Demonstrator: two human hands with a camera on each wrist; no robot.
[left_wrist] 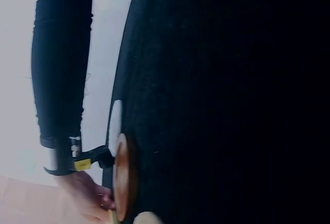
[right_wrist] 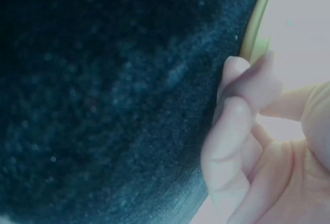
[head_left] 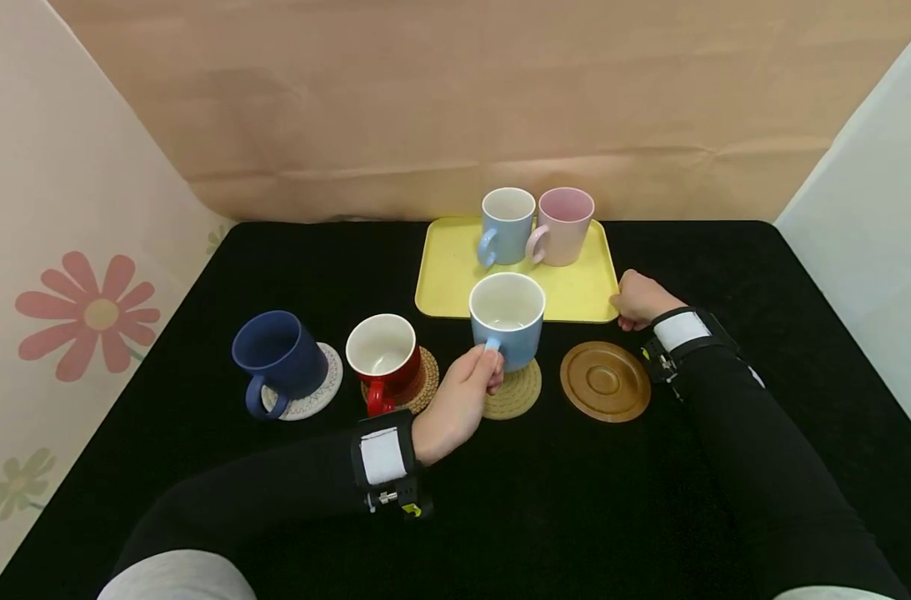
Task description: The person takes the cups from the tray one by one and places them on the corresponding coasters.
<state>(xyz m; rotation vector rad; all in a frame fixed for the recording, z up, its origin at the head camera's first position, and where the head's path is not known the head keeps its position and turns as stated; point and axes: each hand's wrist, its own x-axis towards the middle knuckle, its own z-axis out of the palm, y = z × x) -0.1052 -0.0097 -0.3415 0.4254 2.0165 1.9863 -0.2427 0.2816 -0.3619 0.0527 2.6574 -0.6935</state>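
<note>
A light blue mug (head_left: 506, 321) with a white inside is held by its handle in my left hand (head_left: 461, 400). It hangs over the round straw-coloured coaster (head_left: 512, 396), partly hiding it and the front edge of the yellow tray (head_left: 447, 279). At the tray's front right corner, my right hand (head_left: 643, 302) pinches the rim; the right wrist view shows the fingers (right_wrist: 227, 147) curled at the tray edge (right_wrist: 253, 31). On the tray stand another light blue mug (head_left: 509, 225) and a pink mug (head_left: 568, 225), side by side.
Left of my left hand, a red mug (head_left: 395, 379) stands on a brown woven coaster (head_left: 428, 379). Further left, a dark blue mug (head_left: 282, 358) sits on a white patterned coaster (head_left: 316, 400). A round wooden coaster (head_left: 605, 381) lies in front of my right hand.
</note>
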